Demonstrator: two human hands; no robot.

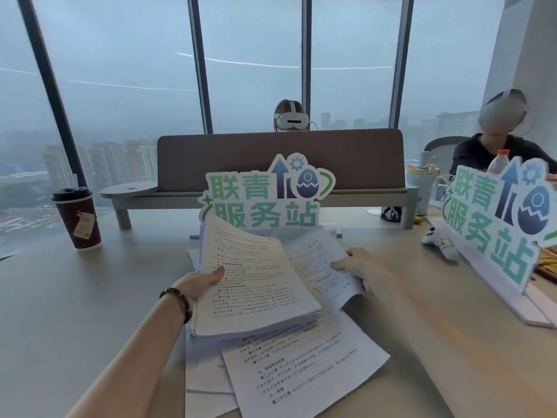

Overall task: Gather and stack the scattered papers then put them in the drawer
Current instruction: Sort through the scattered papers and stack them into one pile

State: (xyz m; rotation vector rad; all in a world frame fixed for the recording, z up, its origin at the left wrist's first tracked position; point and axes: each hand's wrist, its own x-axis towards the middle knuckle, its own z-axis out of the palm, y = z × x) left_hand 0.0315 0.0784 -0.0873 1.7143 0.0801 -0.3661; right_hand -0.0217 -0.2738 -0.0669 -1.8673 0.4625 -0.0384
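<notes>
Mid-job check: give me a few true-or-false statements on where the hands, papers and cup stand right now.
1. The left hand holds a thick stack of papers. True.
2. The right hand is empty. False: it holds a printed sheet.
3. All papers are gathered. False: loose sheets lie on the table below the stack.
4. The coffee cup lies tipped over. False: it stands upright with its lid on.
5. A white controller lies on the table at the right. True.
</notes>
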